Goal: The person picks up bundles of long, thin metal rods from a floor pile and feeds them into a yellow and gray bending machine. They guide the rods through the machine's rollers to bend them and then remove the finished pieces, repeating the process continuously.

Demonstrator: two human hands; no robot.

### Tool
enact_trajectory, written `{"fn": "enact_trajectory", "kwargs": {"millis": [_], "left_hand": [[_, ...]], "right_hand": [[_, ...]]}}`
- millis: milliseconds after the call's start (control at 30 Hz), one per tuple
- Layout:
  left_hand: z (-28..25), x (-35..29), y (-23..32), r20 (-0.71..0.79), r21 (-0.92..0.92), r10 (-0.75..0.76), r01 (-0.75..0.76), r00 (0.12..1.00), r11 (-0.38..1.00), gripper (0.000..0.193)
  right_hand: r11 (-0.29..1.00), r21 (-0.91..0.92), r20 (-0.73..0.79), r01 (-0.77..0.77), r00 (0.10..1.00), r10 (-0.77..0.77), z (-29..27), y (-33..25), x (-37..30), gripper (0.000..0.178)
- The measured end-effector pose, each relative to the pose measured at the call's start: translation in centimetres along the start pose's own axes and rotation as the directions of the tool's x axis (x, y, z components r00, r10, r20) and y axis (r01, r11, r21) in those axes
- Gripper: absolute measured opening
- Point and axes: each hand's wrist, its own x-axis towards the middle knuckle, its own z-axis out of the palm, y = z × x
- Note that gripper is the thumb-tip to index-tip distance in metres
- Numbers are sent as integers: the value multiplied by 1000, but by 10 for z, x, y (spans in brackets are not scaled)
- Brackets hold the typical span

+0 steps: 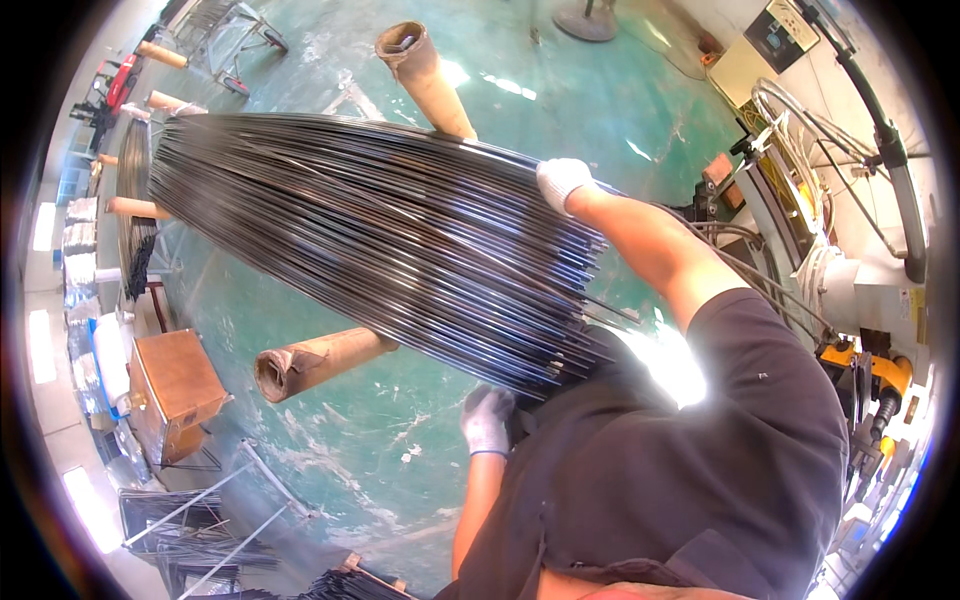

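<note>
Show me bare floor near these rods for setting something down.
Bare green floor lies between the upper cardboard tube and round base, and between the lower cardboard tube and left hand. Crowded: across the rods; at the right edge, machinery.

Light [665, 365] is shining on the green floor [400, 445]; a box [175, 380] is sitting left, a pale wall [848, 85] standing right.

At the far end, the black rods [375, 240] blur together.
</note>
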Motion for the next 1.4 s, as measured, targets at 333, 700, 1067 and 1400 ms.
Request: {"fn": "enact_trajectory", "kwargs": {"millis": [333,700,1067,1400], "left_hand": [[7,25,33,89,158,310,-320,947,934,28],[32,18,41,155,79,223,-237,962,968,28],[77,62,95,502,-125,188,-144,844,982,20],[141,85,125,584,-223,-25,191,811,956,20]], "right_hand": [[911,408,342,-60,935,-91,-44,14,1,33],[256,787,616,-561,733,-289,-35,-18,-37,30],[783,590,339,-197,941,-19,-30,-37,-259,41],[693,68,250,-718,684,685,-22,-4,-580,28]]}}
